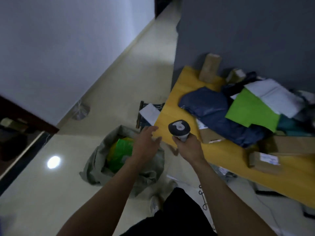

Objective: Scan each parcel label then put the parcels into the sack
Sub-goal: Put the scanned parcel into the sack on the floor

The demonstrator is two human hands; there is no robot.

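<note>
Dark clothing (179,212) on the person's body fills the bottom edge, with both bare forearms reaching forward above it. The right grip (189,147) is clenched round the handle of a scanner (179,128), whose dark head with a pale top stands upright over the near corner of the yellow bench (180,86). Just beside it, the left grip (144,143) is released, fingers spread and nearly straight, holding nothing, above the mouth of the sack (95,160). That grey sack sits slumped on the pale floor (119,82) beside the bench corner, its mouth open, and a green parcel (121,154) lies inside it.

On the bench, a navy parcel (213,106) lies nearest the scanner, with a lime envelope (252,109) overlapping its far side and a white parcel (272,94) behind that. A tall cardboard box (209,68) stands against the grey wall at the bench's far end, with a small box (236,75) near it. A flat brown box (209,135) lies just right of the scanner, and a labelled box (264,160) sits at the near bench edge. A coiled cable (202,196) lies on the floor by the right forearm. Blur softens the labels, so their print cannot be read.
</note>
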